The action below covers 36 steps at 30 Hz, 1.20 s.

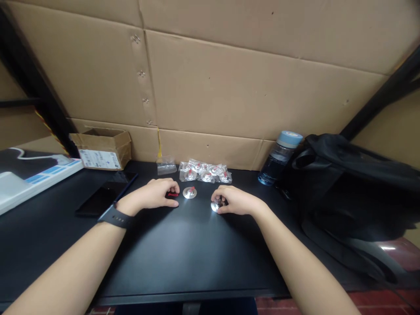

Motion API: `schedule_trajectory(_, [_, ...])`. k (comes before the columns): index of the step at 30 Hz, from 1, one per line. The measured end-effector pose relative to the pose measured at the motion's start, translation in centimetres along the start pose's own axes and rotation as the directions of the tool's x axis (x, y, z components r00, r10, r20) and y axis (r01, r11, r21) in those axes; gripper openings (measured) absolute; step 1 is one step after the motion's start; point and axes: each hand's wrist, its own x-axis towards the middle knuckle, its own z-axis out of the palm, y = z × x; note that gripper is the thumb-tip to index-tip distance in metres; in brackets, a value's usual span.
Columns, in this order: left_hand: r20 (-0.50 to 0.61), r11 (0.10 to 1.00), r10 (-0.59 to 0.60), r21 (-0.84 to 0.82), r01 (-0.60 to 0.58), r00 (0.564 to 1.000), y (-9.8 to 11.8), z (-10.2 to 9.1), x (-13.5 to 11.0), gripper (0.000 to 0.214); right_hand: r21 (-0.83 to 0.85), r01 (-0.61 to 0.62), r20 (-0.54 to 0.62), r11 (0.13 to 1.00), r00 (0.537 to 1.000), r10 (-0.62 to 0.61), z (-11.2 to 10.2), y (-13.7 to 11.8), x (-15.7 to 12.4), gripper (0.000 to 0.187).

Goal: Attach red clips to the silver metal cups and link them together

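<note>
I take the loose disc [189,192] as my landmark, silver with a red centre, lying on the black table [183,253]; my left hand [154,196] rests just left of it, thumb and forefinger pinched together on a small red piece [172,194] low against the tabletop; my right hand [234,201] lies to its right and a little nearer me, fingers curled tight about a second silver disc [215,206], which shows only at its left edge; how far the fingers wrap it I cannot tell. Behind the loose disc lies a heap of bagged discs [205,172], with a clear bag [166,167] behind and to the left; far to its left are a phone [105,194] and a cardboard box [101,148]; well to its right stand a water bottle [278,159] and a black backpack [348,175]. I judge the step in hand to be work on unwrapped parts, one small piece in each hand; any further move calls for a steady pinch, both pieces being small and smooth, and for care not to knock the loose disc between my hands.
</note>
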Motion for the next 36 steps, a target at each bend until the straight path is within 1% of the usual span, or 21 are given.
schedule_trajectory(3, [0.150, 0.999, -0.025, -0.040, 0.032, 0.988, -0.5, -1.0, -0.2, 0.038, -0.029, -0.069, 0.086, 0.997, 0.994, 0.071, 0.0, -0.4, 0.0, 0.042])
schedule_trajectory(6, [0.197, 0.996, -0.061, -0.053, 0.073, 0.978, -0.3, -1.1, -0.1, 0.033, -0.038, -0.113, 0.117, 0.993, 0.986, 0.116, 0.0, -0.7, 0.0, 0.047])
schedule_trajectory(9, [0.194, 0.996, -0.067, -0.043, 0.077, 0.979, -0.1, -1.0, 0.1, 0.020, -0.035, -0.116, 0.107, 0.993, 0.987, 0.119, 0.1, -0.8, -0.1, 0.043])
schedule_trajectory(11, [0.193, 0.997, -0.056, -0.034, 0.064, 0.980, 0.1, -0.9, 0.1, 0.015, -0.039, -0.085, 0.091, 0.996, 0.992, 0.088, 0.1, -1.0, -0.1, 0.041])
schedule_trajectory(13, [0.184, 0.999, -0.036, -0.019, 0.040, 0.982, 0.1, -0.8, 0.1, 0.014, -0.040, -0.033, 0.065, 0.999, 0.997, 0.035, 0.1, -1.1, -0.1, 0.041])
schedule_trajectory(17, [0.110, 0.999, 0.015, 0.047, -0.020, 0.994, 0.1, -0.5, 0.1, 0.013, -0.022, 0.078, 0.037, 0.997, 0.996, -0.077, 0.0, -1.2, 0.0, 0.039])
schedule_trajectory(20, [0.085, 0.998, 0.010, 0.054, -0.015, 0.996, 0.0, -0.1, 0.1, 0.012, -0.029, 0.119, 0.034, 0.992, 0.992, -0.118, 0.0, -1.2, 0.1, 0.037])
schedule_trajectory(23, [0.076, 0.997, -0.033, 0.077, 0.027, 0.997, -0.1, 0.2, 0.2, 0.010, -0.059, 0.119, 0.032, 0.991, 0.993, -0.118, 0.2, -1.0, 0.1, 0.035])
schedule_trajectory(26, [0.072, 0.993, -0.039, 0.112, 0.030, 0.997, -0.4, 0.4, 0.1, 0.011, -0.072, 0.083, 0.030, 0.994, 0.996, -0.081, 0.4, -0.9, 0.1, 0.041])
schedule_trajectory(32, [0.058, 0.984, 0.035, 0.173, -0.045, 0.998, -0.6, 0.8, 0.0, 0.016, -0.084, 0.027, 0.078, 0.996, 0.997, -0.020, 0.5, -0.8, 0.0, 0.054])
schedule_trajectory(36, [0.009, 0.981, 0.083, 0.174, -0.084, 0.996, -0.2, 0.7, 0.0, 0.017, -0.112, 0.017, 0.100, 0.994, 0.995, -0.006, 0.7, -0.8, 0.0, 0.058])
